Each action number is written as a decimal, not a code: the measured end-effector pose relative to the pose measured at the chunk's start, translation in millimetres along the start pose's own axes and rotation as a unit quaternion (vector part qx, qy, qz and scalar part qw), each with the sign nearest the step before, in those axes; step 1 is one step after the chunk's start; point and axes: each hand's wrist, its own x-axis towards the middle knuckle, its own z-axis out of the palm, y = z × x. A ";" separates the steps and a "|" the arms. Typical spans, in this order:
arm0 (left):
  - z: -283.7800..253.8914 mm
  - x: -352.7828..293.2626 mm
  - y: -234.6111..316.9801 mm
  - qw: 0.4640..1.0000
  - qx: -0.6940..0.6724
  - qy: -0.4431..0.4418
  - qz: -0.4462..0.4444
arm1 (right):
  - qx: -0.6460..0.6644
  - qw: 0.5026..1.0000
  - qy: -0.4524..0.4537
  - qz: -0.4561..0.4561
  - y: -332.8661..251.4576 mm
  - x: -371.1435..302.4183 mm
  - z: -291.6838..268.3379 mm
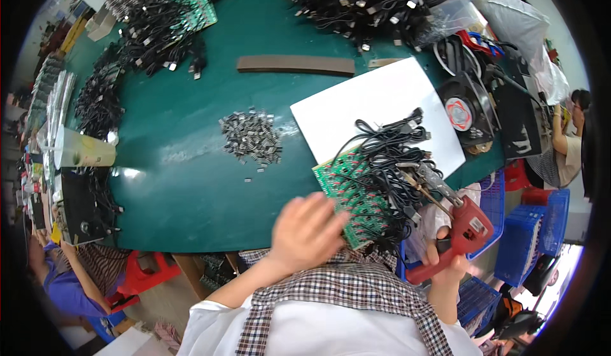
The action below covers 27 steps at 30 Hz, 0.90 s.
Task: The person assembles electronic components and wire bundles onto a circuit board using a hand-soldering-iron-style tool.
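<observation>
Left hand (pixel 305 232) clamped on green circuit board (pixel 350 197); right hand (pixel 445 257) gripping red soldering gun (pixel 461 228). Risk: hot tip scorching tangled black cables (pixel 391 158).

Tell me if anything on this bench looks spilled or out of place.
A few small grey metal parts lie scattered off their pile on the green table. The green circuit board with its black cables overhangs the table's near edge, steadied by the left hand.

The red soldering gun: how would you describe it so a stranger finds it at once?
Start at the green table's near edge, by the white sheet. The right hand holds the soldering gun over a cabled green board. It alone is red and pistol-shaped.
</observation>
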 end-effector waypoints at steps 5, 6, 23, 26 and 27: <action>-48.5 10.0 -58.4 0.924 -0.054 0.043 -0.376 | -0.202 0.978 0.017 -0.044 12.9 -2.5 26.4; -52.9 9.1 -64.0 0.912 -0.077 0.018 -0.403 | -0.201 0.979 0.014 -0.041 15.5 -0.9 27.9; -74.8 16.4 -93.0 0.919 -0.160 -0.103 -0.344 | -0.301 0.951 -0.018 0.072 24.0 10.8 55.4; -74.4 25.0 -87.5 0.925 -0.122 -0.114 -0.340 | -0.305 0.950 -0.010 0.062 24.7 13.2 58.8; -75.0 26.2 -87.5 0.925 -0.123 -0.115 -0.340 | -0.304 0.950 -0.009 0.066 24.6 13.1 59.3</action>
